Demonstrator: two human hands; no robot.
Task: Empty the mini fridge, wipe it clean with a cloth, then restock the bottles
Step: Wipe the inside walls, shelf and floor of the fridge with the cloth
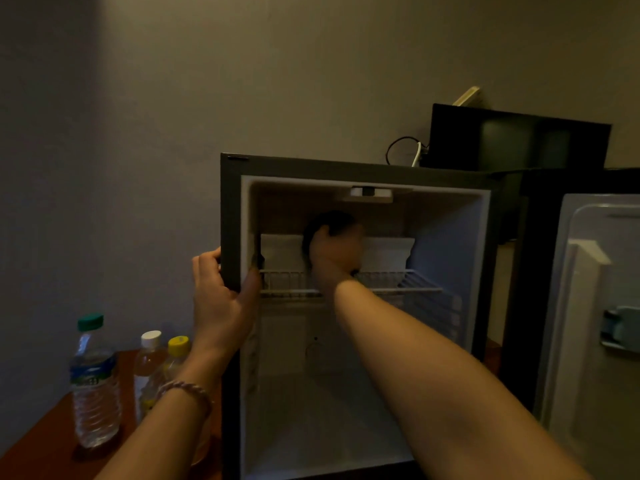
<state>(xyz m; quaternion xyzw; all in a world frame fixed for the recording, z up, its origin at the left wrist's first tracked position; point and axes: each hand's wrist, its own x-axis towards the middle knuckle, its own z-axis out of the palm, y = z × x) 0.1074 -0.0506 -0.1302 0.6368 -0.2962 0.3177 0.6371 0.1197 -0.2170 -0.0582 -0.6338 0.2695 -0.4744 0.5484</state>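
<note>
The black mini fridge (346, 166) stands open with no bottles inside, and its door (588, 306) is swung out to the right. My left hand (221, 296) grips the fridge's left front edge, fingers curled round the frame. My right hand (334, 252) reaches into the upper compartment above the wire shelf (408, 284) and holds a dark cloth (332, 221) against the back wall. The hand is blurred. Three bottles stand on the wooden table left of the fridge: a green-capped water bottle (95, 382), a white-capped bottle (147, 362) and a yellow-capped bottle (175, 358).
A black box (519, 140) with a looped cable (403, 150) sits on top of the fridge at the back right. The reddish wooden table (41, 441) runs along the wall at lower left. A plain wall fills the background.
</note>
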